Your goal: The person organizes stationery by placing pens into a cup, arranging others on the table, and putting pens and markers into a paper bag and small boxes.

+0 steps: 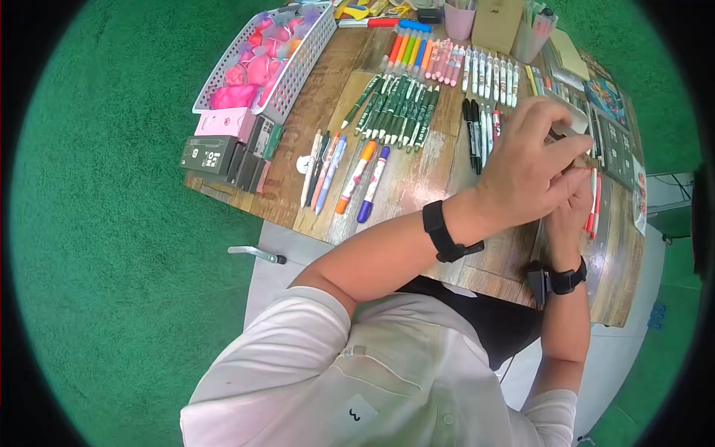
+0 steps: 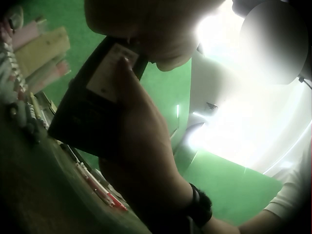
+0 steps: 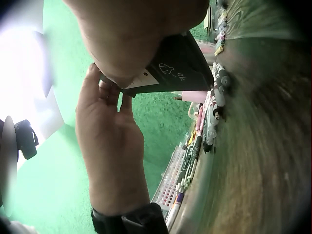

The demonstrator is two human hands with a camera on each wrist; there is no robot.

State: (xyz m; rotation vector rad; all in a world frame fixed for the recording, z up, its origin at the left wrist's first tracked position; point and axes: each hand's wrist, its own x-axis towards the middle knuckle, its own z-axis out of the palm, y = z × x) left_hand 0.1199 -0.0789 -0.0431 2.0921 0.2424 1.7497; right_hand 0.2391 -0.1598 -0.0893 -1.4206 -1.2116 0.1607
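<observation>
Both hands meet at the right side of the table around a small black box (image 2: 80,119) with a white label (image 2: 109,73). The right hand (image 2: 146,136) grips the box, its thumb lying on the label. My left hand (image 1: 525,167) has its fingers curled at the box's end; in the right wrist view, the left hand (image 3: 112,141) pinches near the corner. White outline print shows on the box (image 3: 180,66) there. In the head view the hands cover most of it. Below the right hand (image 1: 570,216) are red and white pens (image 1: 594,201).
Rows of green pens (image 1: 395,108), coloured markers (image 1: 410,48) and white pens (image 1: 491,74) lie on the wooden table (image 1: 417,186). A white basket (image 1: 298,82) of pink items stands at the left, beside stacked boxes (image 1: 208,156). Cups and a brown box (image 1: 497,26) line the back.
</observation>
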